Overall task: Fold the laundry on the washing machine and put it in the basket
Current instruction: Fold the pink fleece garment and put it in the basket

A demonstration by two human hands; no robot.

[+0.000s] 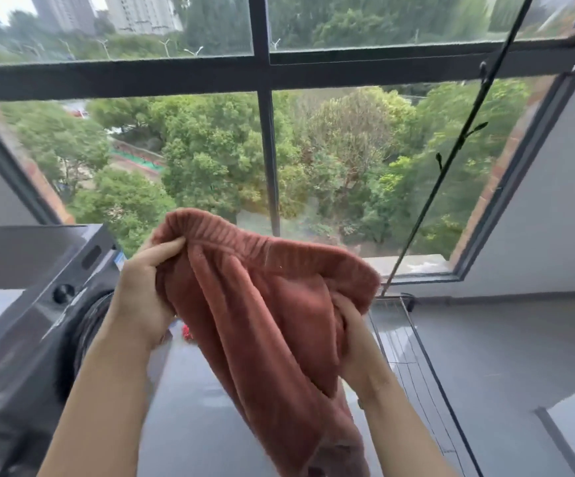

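In front of window, beside washing machine: I hold rust-red garment up in air. My left hand pinches ribbed waistband corner, right hand grips other side, so cloth hangs straight for folding. Basket not in view.

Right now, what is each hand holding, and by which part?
Both grip the rust-red garment: left hand at its ribbed waistband, right hand lower in the fabric.

Dark washing machine at left; grey tiled floor, wire rack on it
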